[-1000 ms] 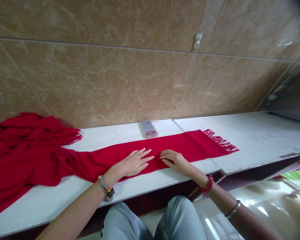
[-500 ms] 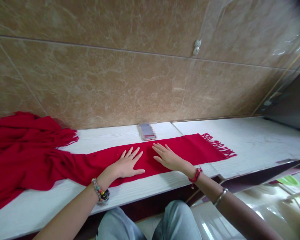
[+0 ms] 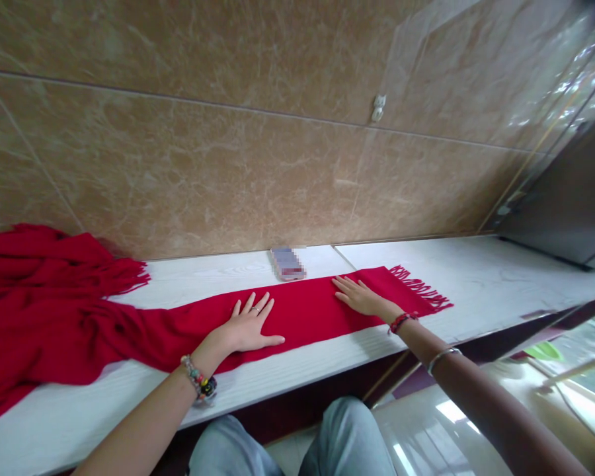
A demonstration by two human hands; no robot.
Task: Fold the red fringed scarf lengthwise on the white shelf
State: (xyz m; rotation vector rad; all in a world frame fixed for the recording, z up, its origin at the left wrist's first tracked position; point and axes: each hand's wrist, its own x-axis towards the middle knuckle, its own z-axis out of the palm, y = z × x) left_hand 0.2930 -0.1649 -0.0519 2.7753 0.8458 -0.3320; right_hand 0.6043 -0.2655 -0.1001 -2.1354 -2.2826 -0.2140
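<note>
A long red scarf (image 3: 305, 311) with a fringed end lies along a white wood-grain counter (image 3: 337, 357). Its right part is flat and narrow, while the left part is bunched into a loose heap against the wall. My left hand (image 3: 248, 328) rests palm down on the scarf's flat middle, fingers spread. Further right, my right hand (image 3: 359, 297) also lies palm down on the cloth, its fingers stretched out, close to the fringed end. Neither hand grips anything.
A phone (image 3: 287, 263) lies on the counter just behind the scarf. Brown marble-look tiles (image 3: 203, 172) form the wall at the back, with a small white figure (image 3: 378, 107) on them. A dark grey box-like object (image 3: 570, 198) stands at the right end. My knees are below the counter's front edge.
My right hand has slid right along the scarf toward its fringe. My left hand stays where it was on the cloth. The view has turned slightly to the right.
</note>
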